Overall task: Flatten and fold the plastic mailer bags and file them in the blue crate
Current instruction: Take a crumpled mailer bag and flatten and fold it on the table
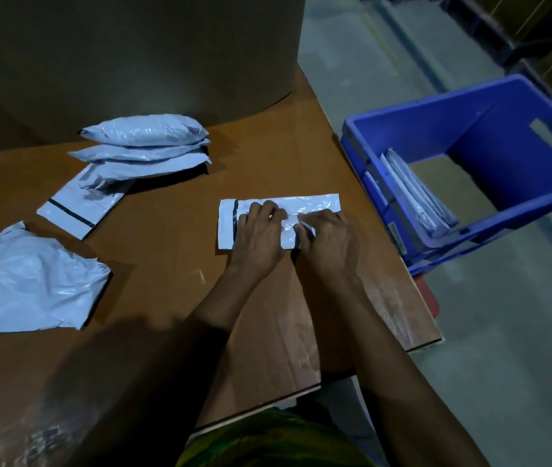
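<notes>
Both hands press flat on the folded mailer bag [279, 219], left hand [261, 234] and right hand [330, 239] grasping nothing; released carelessly, the slick plastic may spring open.

The mailer [315, 205] under the hands is thin white plastic, glossy and crinkled, catching the light. The stuffed bags [143, 143] far left have the same slick sheen, and the loose bag [25, 284] near left is wrinkled film. The surface [173, 264] is brown and matt, like board, with shiny clear tape [389, 305] near its right edge. The crate [503, 176] is smooth, hard blue plastic. The floor [503, 365] looks like dull grey concrete.
</notes>
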`<state>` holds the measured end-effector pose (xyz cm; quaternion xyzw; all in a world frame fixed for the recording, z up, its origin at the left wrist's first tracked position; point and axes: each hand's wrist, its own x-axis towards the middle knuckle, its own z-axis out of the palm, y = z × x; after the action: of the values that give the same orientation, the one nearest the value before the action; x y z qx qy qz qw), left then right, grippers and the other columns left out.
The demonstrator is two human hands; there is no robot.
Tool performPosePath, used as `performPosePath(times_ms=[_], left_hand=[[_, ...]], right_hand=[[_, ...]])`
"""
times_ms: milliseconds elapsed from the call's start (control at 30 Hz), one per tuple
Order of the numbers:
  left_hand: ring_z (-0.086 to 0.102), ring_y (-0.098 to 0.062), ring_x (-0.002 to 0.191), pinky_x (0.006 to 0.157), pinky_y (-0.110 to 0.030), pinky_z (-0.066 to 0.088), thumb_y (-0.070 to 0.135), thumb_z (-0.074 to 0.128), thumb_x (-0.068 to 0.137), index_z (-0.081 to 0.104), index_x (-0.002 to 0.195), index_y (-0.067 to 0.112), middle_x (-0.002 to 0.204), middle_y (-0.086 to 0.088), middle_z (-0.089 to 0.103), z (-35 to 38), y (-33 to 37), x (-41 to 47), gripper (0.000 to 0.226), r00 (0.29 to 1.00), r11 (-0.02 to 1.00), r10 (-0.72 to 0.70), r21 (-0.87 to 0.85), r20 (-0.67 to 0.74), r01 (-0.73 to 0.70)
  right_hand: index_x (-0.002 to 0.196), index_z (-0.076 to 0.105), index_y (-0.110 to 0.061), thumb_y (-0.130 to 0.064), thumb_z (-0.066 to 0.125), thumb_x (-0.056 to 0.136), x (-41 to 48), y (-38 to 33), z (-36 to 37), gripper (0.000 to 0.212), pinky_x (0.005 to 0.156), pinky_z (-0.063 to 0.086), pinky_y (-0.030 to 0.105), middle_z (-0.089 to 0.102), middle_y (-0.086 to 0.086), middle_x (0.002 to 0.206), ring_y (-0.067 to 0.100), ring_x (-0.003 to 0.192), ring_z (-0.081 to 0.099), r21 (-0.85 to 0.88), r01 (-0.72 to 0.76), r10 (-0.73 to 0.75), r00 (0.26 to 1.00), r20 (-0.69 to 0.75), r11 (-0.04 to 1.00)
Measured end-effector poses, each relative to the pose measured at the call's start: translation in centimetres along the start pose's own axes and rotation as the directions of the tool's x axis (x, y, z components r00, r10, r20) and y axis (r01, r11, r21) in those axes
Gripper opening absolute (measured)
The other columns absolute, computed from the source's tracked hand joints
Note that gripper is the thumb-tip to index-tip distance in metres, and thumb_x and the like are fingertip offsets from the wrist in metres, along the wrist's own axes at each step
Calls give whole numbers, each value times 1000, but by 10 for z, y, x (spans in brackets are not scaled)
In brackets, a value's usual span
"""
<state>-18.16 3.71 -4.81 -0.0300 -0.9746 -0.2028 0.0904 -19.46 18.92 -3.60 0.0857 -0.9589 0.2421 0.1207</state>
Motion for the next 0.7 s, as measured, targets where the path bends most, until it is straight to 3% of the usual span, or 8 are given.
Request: performPosePath(times_ms=[100, 233, 400, 533, 700], left_hand=[[54, -30, 111, 84, -43, 45, 4, 72, 87, 70, 117, 15, 122, -5, 63, -3, 0, 0, 32, 1000, 1000, 18, -1, -20, -19], [59, -29, 111, 93, -44, 49, -5, 62, 90, 76, 112, 9, 117, -8, 70, -17, -18, 8, 30, 999, 991, -37, -130, -12, 35], [56, -35, 107, 89, -48, 50, -10, 66, 79, 70, 118, 4, 115, -14, 64, -12, -29, -14, 42, 993, 996, -85, -26, -87, 83], [57, -32, 105, 85, -47, 53, -13, 66, 80, 74, 117, 6, 112, -10, 65, -17, -35, -8, 43, 994, 995, -83, -56, -73, 79], [59, -30, 97, 79, -39, 54, -14, 67, 80, 77, 107, 5, 99, -7, 65, -16, -35, -54, 34, 963, 986, -141, -116, -228, 117]], right_hand=[[92, 79, -13, -23, 67, 92, 22, -7, -2, 16, 76, 45, 37, 74, 8, 96, 31, 95, 63, -39, 22, -20, 997, 71, 999], [106, 81, -17, -31, 65, 92, 20, -8, 13, 25, 85, 48, 41, 75, 6, 107, 31, 99, 64, -41, 26, -25, 999, 31, 999], [111, 80, -16, -27, 65, 94, 11, -5, 17, 25, 81, 52, 42, 74, 6, 111, 31, 101, 64, -33, 68, -69, 996, -52, 997], [111, 78, -12, -19, 70, 90, 13, -21, 15, 24, 84, 49, 47, 72, 10, 115, 35, 108, 63, -97, 52, -50, 999, 19, 994], [106, 78, -21, -24, 67, 94, -25, -35, 21, 16, 81, 44, 39, 70, 1, 107, 26, 102, 59, -74, 175, -178, 983, -39, 982]])
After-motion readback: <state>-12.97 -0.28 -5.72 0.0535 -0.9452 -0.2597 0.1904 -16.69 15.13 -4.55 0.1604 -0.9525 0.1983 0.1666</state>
